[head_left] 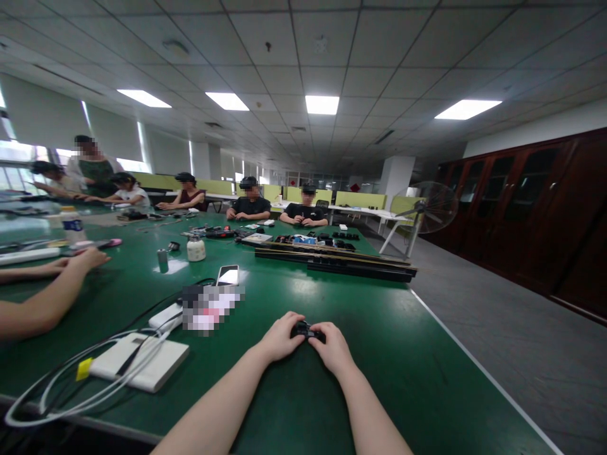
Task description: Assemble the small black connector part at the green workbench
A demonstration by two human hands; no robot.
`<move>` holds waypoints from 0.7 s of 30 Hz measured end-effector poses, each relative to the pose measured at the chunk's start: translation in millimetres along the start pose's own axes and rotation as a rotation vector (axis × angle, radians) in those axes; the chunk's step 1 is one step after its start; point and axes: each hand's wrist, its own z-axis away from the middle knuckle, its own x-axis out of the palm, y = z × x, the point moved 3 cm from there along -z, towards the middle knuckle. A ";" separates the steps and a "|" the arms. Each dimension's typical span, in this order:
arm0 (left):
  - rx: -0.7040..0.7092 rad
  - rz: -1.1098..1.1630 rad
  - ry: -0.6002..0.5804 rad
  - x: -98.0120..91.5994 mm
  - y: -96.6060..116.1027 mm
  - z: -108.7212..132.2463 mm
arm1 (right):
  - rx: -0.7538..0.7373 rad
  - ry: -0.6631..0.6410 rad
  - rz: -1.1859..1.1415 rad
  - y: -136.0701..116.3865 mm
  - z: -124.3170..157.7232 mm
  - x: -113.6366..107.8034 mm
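Observation:
Both of my hands meet over the green tabletop (pixel 389 354), around a small black part (pixel 303 328) whose exact kind I cannot make out. My left hand (pixel 282 336) is closed on its left end, thumb and fingers pinching it. From the other side, my right hand (pixel 332 344) grips the right end between thumb and forefinger. The part lies level at or just above the table, and my fingers cover much of it.
Left of my arms lie a white box (pixel 142 363) with coiled white cables, a phone (pixel 228 275) and a jar (pixel 195 249). Long black rails (pixel 360 268) lie across the table ahead. A co-worker's arm (pixel 42 309) reaches in at left; other people sit farther back.

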 end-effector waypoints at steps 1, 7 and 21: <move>-0.004 0.000 -0.002 -0.7 0.8 0.1 | -0.003 0.004 -0.003 -0.2 0.1 -0.2; -0.011 -0.020 -0.023 -2.2 3.3 0.4 | -0.020 0.023 -0.032 -1.9 1.6 -2.2; 0.008 -0.037 -0.024 -0.9 2.5 -0.5 | -0.043 0.027 -0.048 -4.2 1.7 -3.4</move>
